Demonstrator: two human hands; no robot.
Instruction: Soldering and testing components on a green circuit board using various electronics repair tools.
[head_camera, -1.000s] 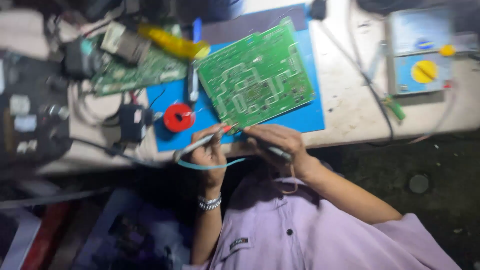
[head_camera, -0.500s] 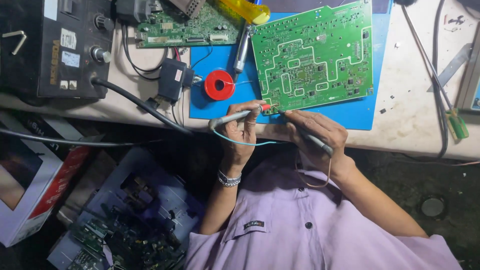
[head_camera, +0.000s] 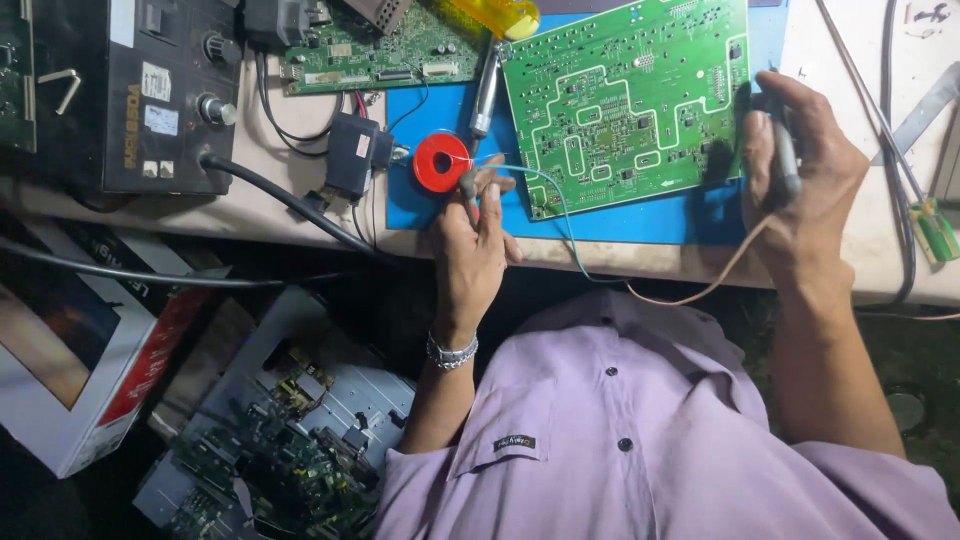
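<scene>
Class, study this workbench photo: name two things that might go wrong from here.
1. The right hand holds a soldering iron over the green circuit board; its tip might touch tracks or skin.
2. The iron's cord hangs off the table edge and might snag, jerking the tool.

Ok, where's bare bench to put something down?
Bare blue mat shows in a strip along the front edge, between the large green circuit board and the bench lip. White benchtop lies right of the right hand, crossed by cables. Crowded: the left, around the red solder spool, left hand, and black box.
</scene>
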